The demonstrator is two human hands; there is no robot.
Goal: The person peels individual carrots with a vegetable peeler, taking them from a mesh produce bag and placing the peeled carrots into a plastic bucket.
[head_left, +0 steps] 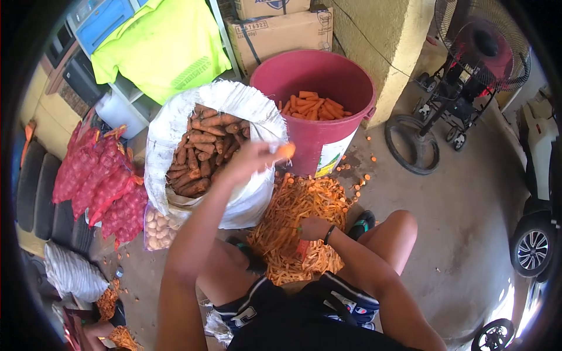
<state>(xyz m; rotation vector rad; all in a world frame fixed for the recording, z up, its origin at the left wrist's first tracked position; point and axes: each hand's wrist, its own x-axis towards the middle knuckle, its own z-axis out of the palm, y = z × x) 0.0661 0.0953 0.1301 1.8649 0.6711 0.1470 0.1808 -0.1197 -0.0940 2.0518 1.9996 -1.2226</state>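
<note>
My left hand (250,161), blurred by motion, is closed on a carrot (285,151) whose bright orange end sticks out past the fingers. It is over the right rim of a white woven sack (158,137) full of unpeeled, soil-darkened carrots (202,140). Low between my knees, my right hand (315,229) is closed, a dark band at its wrist. A flat reddish-orange shape shows just below those fingers; what they hold I cannot tell. Under that hand spreads a heap of carrot peelings (304,202). Beyond it stands a large dark-red tub (275,79) with bright peeled carrots (316,106) inside.
Red net bags of onions (96,169) and a bag of potatoes (158,228) stand left of the sack. Carrot ends (367,176) dot the floor by the tub. At right are a pedestal fan (483,44) and a toy car (541,158). Cardboard boxes (281,36) are behind.
</note>
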